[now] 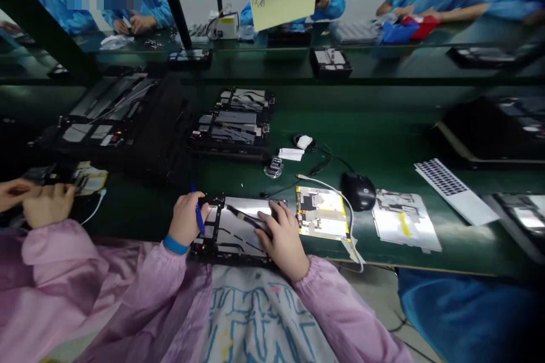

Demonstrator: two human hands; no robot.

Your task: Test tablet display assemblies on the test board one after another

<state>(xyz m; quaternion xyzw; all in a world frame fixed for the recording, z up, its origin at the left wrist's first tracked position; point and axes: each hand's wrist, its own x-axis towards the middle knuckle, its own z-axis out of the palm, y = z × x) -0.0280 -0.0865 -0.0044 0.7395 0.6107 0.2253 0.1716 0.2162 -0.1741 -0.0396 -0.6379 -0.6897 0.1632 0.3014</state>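
Observation:
An opened tablet [249, 240] with a silvery inside and black strips lies flat before me at the bench's near edge. My left hand [184, 220], a blue band at its wrist, is closed around a slim blue pen-like tool [198, 216] at the tablet's left side. Over the right half rests my right hand [284, 238], fingers spread and curved, thumb and forefinger by the end of a black ribbon cable [242, 215]. Whether those fingertips press on the cable, I cannot tell.
Right of the tablet lie a yellow-edged panel [321, 212] under a white cable [349, 210], a black mouse [358, 190] and a silver panel [406, 220]. Stacked opened devices [234, 125] stand behind. A co-worker's hands [49, 204] are at the left; others sit across the bench.

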